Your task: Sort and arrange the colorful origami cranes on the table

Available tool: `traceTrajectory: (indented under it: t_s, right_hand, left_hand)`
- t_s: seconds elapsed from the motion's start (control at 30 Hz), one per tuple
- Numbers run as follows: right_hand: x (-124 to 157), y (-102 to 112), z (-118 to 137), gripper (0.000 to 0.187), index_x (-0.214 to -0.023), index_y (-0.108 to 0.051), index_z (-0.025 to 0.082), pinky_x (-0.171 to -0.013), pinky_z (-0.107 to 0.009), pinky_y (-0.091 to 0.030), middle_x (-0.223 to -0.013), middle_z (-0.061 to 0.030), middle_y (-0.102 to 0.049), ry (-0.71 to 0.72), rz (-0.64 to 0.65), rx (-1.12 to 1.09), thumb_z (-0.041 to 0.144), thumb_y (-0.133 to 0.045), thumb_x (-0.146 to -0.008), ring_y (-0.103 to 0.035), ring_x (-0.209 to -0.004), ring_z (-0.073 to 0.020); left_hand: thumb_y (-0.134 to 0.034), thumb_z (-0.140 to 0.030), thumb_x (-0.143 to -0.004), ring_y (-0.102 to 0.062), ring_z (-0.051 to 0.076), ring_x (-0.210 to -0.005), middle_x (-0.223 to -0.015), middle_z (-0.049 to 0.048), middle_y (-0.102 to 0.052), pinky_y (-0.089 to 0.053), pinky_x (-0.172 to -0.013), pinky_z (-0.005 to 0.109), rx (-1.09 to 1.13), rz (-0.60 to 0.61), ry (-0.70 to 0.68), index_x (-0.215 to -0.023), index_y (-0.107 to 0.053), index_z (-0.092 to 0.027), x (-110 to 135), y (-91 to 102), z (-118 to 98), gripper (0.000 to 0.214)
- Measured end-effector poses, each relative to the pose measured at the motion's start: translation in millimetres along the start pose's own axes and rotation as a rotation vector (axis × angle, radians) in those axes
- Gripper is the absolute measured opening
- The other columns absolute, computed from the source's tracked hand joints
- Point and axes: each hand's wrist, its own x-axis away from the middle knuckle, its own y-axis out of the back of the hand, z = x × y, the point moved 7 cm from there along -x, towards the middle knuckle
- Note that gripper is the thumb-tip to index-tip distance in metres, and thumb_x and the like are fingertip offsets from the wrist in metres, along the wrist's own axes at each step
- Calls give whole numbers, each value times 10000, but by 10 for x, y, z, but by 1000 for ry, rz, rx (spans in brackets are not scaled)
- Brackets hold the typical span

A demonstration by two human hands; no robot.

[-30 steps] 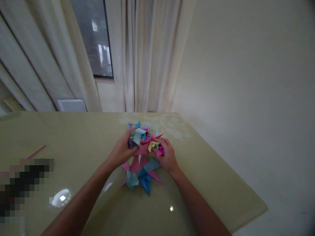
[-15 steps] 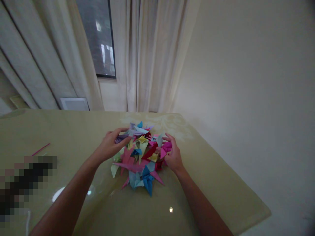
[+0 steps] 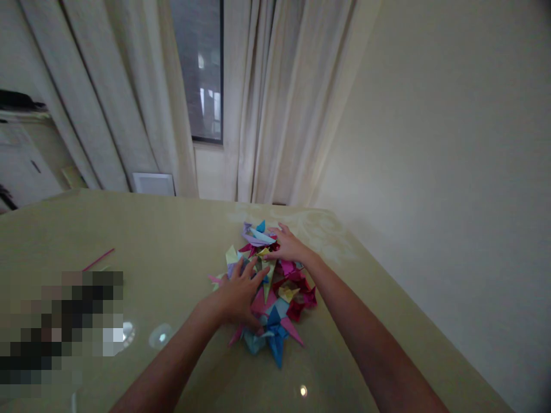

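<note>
A heap of folded origami paper cranes (image 3: 267, 299) in pink, blue, yellow, red, purple and pale green lies on the table. My left hand (image 3: 241, 293) spreads its fingers over the near left side of the heap, touching it. Across the far right part reaches my right hand (image 3: 289, 244), thumb and fingers apart around the cranes there. A blue crane (image 3: 278, 335) pokes out at the near end, and a lilac one (image 3: 257, 238) tops the far end. Both hands hide some of the pieces beneath them.
The pale glossy table (image 3: 172, 241) carries a thin pink stick (image 3: 98, 260) on the left, beside a pixelated dark patch. A wall (image 3: 451, 172) runs along the table's right edge. Curtains (image 3: 288, 115) and a window stand behind, with a white-framed panel (image 3: 154, 184) below.
My left hand has come from the far left side of the heap to its near left side, fingers spreading. My right hand has moved from the right side to the far end. The view has swung left.
</note>
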Motion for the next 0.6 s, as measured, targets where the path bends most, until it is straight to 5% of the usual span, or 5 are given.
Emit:
traceTrajectory:
  t_s: [0.17,0.27,0.47,0.6]
  right_hand:
    - [-564,-322,42,1296,-1693,-349,273,-1274,-587,-299,-1782,-210,-154,-64,169,122,619,-989,-620,-232,-1614,-491]
    - [-721,-459,78,1280,-1674,-382,335,-1238,-604,-344,-1765,-180,-230,-47,219,157,637,-996,-592,-320,-1575,-495]
    - [-755,-565,235,782,-1352,-725,261,-1079,-508,-499,-1422,-158,-630,73,244,187,593,-959,-684,-618,-1279,-400]
    - [-654,-492,335,407,-1155,-772,212,-967,-388,-534,-1183,-102,-730,124,214,154,338,-888,-786,-680,-1102,-303]
  left_hand:
    - [-900,-438,-602,-178,610,-1588,-1795,219,-133,-421,-1063,840,-10,-68,18,-1681,-340,-324,-8,30,8,1221]
    - [-893,-452,-609,-211,612,-1578,-1790,204,-172,-448,-1060,823,-3,-85,13,-1668,-366,-329,-11,31,51,1189]
    - [-906,-437,-608,-240,612,-1561,-1761,181,-264,-474,-1061,789,-20,-147,60,-1595,-467,-332,-22,68,118,1086]
    - [-817,-419,-753,-454,544,-1444,-1669,215,-406,-556,-988,692,-53,-237,79,-1471,-579,-268,-46,130,140,772]
